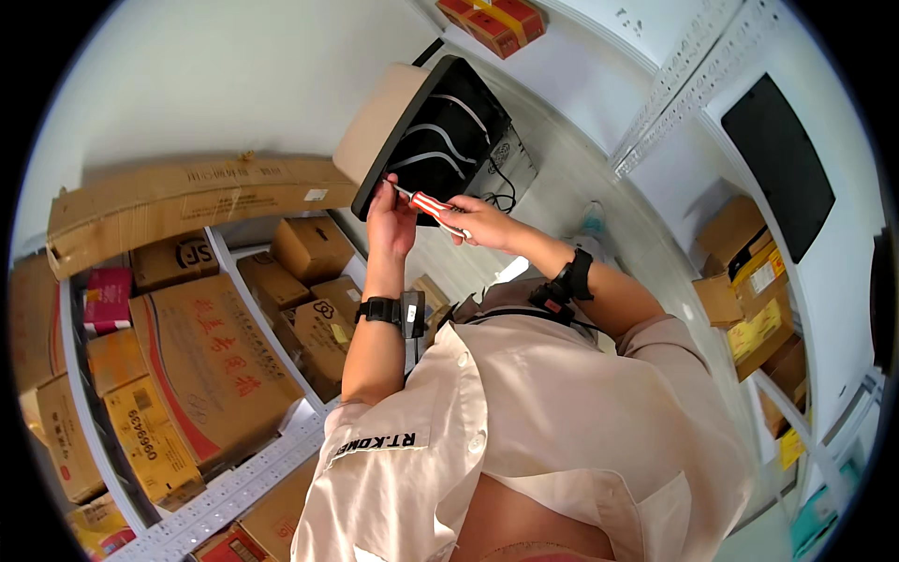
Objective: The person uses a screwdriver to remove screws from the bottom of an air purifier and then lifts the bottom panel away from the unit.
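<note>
My right hand (485,225) is closed round the red-and-white handle of a screwdriver (431,202). The shaft points left, to the lower corner of a box-like piece with a beige front (379,117) and a black edge (398,140). At that corner my left hand (390,220) is closed, its fingertips pinched beside the screwdriver's tip. Whatever is between those fingers is too small to make out. Several pale curved strips (440,131) run across the piece's dark open back, and a black cable (506,187) hangs from it.
A long carton (197,201) lies atop the left shelf rack (248,300), which holds several cardboard boxes (215,365). More open cartons (740,244) stand at the right, below a dark panel (779,167). A red box (492,23) sits at the far edge.
</note>
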